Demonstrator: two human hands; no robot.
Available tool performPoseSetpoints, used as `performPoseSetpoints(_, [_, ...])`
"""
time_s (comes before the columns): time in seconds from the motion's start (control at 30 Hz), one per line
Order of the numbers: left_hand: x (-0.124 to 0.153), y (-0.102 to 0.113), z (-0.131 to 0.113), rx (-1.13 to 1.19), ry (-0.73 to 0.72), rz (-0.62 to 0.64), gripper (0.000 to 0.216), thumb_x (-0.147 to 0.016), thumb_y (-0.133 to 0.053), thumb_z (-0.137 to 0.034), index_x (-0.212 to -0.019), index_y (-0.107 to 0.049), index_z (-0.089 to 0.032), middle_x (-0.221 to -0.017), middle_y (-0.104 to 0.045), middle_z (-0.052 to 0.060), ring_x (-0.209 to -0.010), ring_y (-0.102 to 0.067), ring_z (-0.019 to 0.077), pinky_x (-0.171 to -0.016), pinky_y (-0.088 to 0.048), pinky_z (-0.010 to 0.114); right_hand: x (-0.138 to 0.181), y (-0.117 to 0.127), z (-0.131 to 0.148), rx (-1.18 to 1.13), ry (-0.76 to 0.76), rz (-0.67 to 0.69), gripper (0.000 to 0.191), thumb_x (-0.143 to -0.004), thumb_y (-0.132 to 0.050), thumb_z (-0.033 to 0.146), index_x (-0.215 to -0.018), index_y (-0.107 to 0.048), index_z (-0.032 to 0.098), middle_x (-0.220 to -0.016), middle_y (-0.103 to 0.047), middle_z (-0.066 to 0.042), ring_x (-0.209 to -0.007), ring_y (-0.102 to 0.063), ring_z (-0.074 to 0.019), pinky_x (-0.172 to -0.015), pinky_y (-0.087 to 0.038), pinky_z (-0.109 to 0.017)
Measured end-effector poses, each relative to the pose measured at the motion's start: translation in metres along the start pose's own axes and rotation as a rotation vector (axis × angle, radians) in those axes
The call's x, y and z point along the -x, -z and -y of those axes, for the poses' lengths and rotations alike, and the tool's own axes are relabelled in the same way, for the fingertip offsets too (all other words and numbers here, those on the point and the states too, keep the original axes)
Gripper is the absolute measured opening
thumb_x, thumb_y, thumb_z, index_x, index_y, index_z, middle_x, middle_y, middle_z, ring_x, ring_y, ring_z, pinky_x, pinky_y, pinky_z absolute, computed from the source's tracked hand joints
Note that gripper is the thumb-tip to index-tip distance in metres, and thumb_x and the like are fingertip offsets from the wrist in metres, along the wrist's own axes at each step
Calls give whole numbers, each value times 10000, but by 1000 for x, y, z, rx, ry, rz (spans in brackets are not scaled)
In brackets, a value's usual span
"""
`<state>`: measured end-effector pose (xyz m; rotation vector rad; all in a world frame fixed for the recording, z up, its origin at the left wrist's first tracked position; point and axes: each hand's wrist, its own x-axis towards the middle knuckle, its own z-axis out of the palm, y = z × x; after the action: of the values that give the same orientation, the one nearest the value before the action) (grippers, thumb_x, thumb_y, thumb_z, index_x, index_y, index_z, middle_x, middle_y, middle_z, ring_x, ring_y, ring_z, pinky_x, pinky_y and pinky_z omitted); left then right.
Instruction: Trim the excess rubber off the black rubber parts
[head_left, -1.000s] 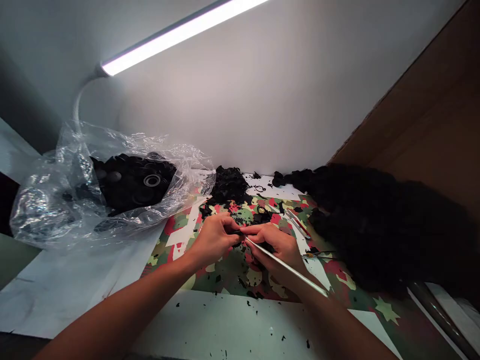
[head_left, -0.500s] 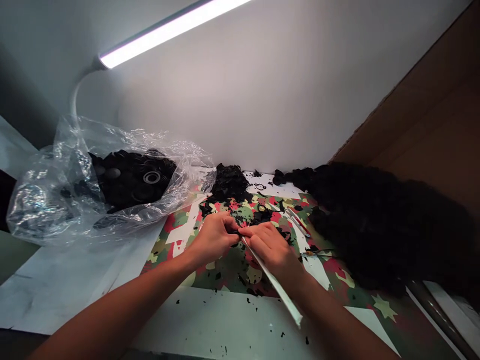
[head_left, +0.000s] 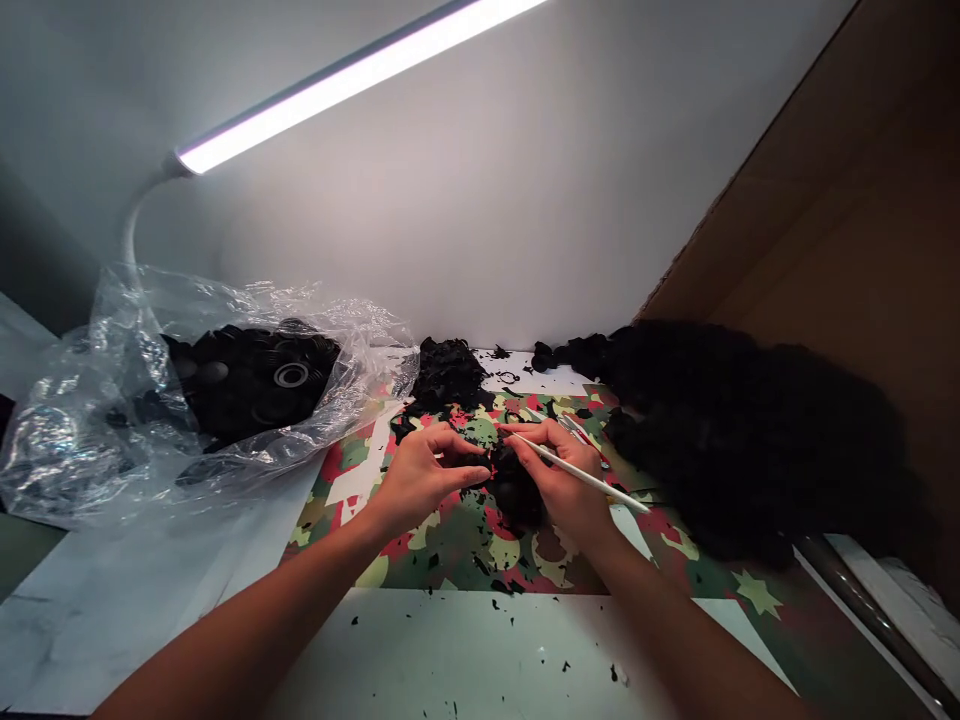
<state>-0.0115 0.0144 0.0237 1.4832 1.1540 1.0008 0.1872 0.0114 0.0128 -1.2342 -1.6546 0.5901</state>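
Observation:
My right hand (head_left: 566, 480) holds a thin white stick-like tool (head_left: 592, 480) between thumb and fingers, its far tip close to my left fingertips. The tool's exact kind does not show. My left hand (head_left: 431, 470) is closed lightly, thumb and fingers pinching a small black piece (head_left: 477, 461) that is partly hidden. Between and just below the hands lie dark round pieces (head_left: 516, 492) on a camouflage-patterned sheet (head_left: 457, 545) with red, green and yellow shapes. Black scraps are scattered across it.
A clear plastic bag (head_left: 367, 390) at left holds many black ring-like discs (head_left: 262, 375). A small heap of black scraps (head_left: 448, 370) stands by the wall, a large black pile (head_left: 720, 440) at right near cardboard (head_left: 825, 200). A lamp (head_left: 360, 85) shines overhead.
My hands have moved slightly apart. The white tool has swung from pointing down toward me to lying more level toward the right, and dark pieces now show between my hands.

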Motion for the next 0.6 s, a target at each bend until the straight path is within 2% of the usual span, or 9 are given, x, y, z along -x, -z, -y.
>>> performPoseSetpoints(0.13, [-3,0,9,232,27,66,360,-680,-843,-261,-1021,-758,-187,-922,-727,43,-833,-668,173,-752,-550,290,-4,3,-3,-102,-118,-20,194,-916,-627,393,-822,-638,223,-755,-723,-4,-717,-679,-190,-676,-508,-305])
performPoseSetpoints(0.2, [-5,0,14,303,34,72,424,-679,-854,-255,-1082,-733,-195,-1014,-731,52,-925,-669,180,-821,-547,296,-5,5,-5,-134,-144,-29,233,-919,-615,424,-801,-590,225,-619,-620,36,-573,-592,-155,-560,-444,-268])
performPoseSetpoints(0.3, [-6,0,20,329,35,47,436,-676,-866,-249,-1082,-719,-193,-1066,-720,59,-990,-656,185,-860,-538,295,-6,9,-9,-89,-146,-45,258,-913,-613,435,-774,-547,227,-543,-460,70,-482,-422,-123,-469,-308,-250])
performPoseSetpoints(0.37, [-7,0,21,335,45,49,398,-682,-864,-256,-1047,-722,-182,-1024,-724,57,-966,-660,184,-844,-540,293,-6,10,-10,-61,-134,-40,262,-911,-615,429,-762,-537,228,-541,-413,72,-489,-382,-122,-467,-277,-252])
performPoseSetpoints(0.43, [-7,-1,20,336,58,59,377,-690,-858,-264,-1033,-727,-179,-989,-727,53,-934,-664,180,-829,-541,293,-6,12,-9,-56,-113,-37,258,-918,-608,412,-754,-533,228,-565,-432,63,-513,-401,-127,-482,-295,-255])
performPoseSetpoints(0.5, [-7,-1,18,334,58,56,379,-684,-860,-264,-1031,-731,-180,-964,-727,47,-910,-663,178,-814,-542,292,-5,13,-6,-33,-53,-51,245,-925,-605,378,-743,-542,226,-634,-499,39,-575,-465,-140,-532,-354,-263])
performPoseSetpoints(0.6, [-6,-2,15,326,45,54,353,-663,-868,-245,-983,-736,-174,-907,-721,35,-861,-663,174,-779,-543,286,-1,11,2,-23,116,-58,198,-922,-613,300,-744,-570,224,-826,-632,-16,-764,-590,-181,-707,-461,-311])
